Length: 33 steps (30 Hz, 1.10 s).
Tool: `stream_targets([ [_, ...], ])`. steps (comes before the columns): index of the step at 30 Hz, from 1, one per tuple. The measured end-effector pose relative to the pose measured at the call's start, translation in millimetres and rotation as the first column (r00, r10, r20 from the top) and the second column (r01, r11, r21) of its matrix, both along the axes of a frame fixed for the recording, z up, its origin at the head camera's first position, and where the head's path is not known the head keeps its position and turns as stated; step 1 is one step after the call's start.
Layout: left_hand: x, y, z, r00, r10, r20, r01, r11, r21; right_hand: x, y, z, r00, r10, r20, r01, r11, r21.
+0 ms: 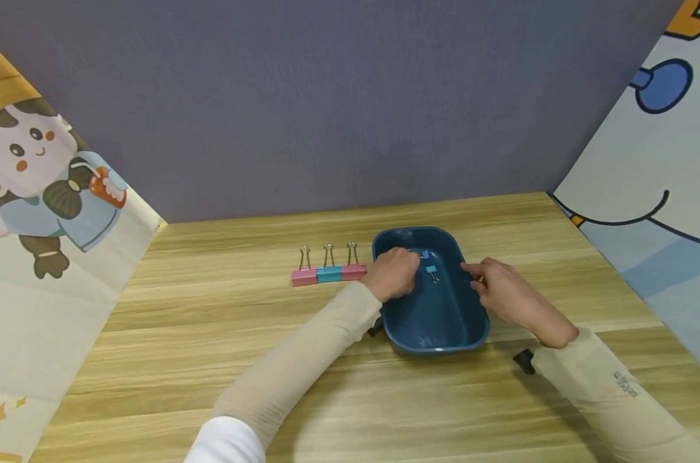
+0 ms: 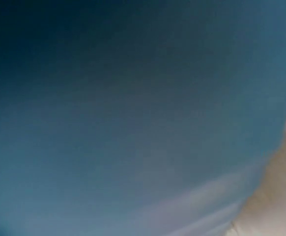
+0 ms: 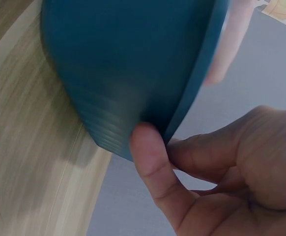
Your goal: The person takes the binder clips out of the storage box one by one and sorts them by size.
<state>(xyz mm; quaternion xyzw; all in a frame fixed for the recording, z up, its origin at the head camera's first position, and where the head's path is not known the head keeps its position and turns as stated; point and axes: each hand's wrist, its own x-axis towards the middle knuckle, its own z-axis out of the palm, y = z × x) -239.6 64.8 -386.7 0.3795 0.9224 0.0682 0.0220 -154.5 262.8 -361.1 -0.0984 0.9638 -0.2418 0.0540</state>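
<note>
A dark blue plastic basin [image 1: 436, 321] with rounded corners stands on the wooden table. Inside it lie a small blue binder clip [image 1: 425, 254] and a small teal binder clip [image 1: 432, 272]. My left hand [image 1: 393, 273] reaches over the near-left rim into the basin, its fingertips hidden from the head view; only blurred blue fills most of the left wrist view. At the right side, my right hand [image 1: 502, 292] pinches the basin's rim; in the right wrist view the thumb [image 3: 150, 152] lies against the outer wall.
Left of the basin, large binder clips stand in a row with wire handles up: a pink one [image 1: 305, 277], a teal one [image 1: 329, 274] and another pink one [image 1: 353, 272]. A grey panel [image 1: 338, 109] rises behind the table [image 1: 211, 360], with cartoon-printed sheets at both sides.
</note>
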Motion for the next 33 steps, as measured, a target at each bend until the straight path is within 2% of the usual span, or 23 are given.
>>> stream_targets([
  [8, 5.2, -4, 15.6, 0.995, -0.078, -0.060, 0.083, 0.993, 0.081, -0.8, 1, 0.7, 1.000, 0.010, 0.000, -0.010, 1.000, 0.012],
  [14, 14.7, -6, 29.8, 0.986, -0.106, -0.129, 0.115, 0.991, 0.063, -0.9, 1, 0.3, 1.000, 0.014, 0.004, -0.014, 1.000, 0.011],
  [20, 22.5, -12, 40.1, 0.984, -0.117, -0.131, 0.127, 0.990, 0.066, -1.0, 0, 0.6, 1.000, 0.016, 0.001, -0.016, 1.000, 0.014],
  [26, 26.2, -28, 44.8, 0.976, -0.142, -0.162, 0.153, 0.987, 0.056, -0.6, 0, 0.6, 1.000, 0.019, 0.001, -0.019, 1.000, 0.007],
  [30, 27.2, -41, 45.3, 0.978, -0.143, -0.152, 0.158, 0.983, 0.092, -0.5, 1, 0.2, 1.000, 0.017, -0.005, -0.017, 1.000, 0.013],
  [33, 27.6, -50, 43.9, 0.973, -0.148, -0.176, 0.169, 0.980, 0.110, -0.3, 0, 0.2, 1.000, 0.020, -0.011, -0.020, 1.000, 0.016],
])
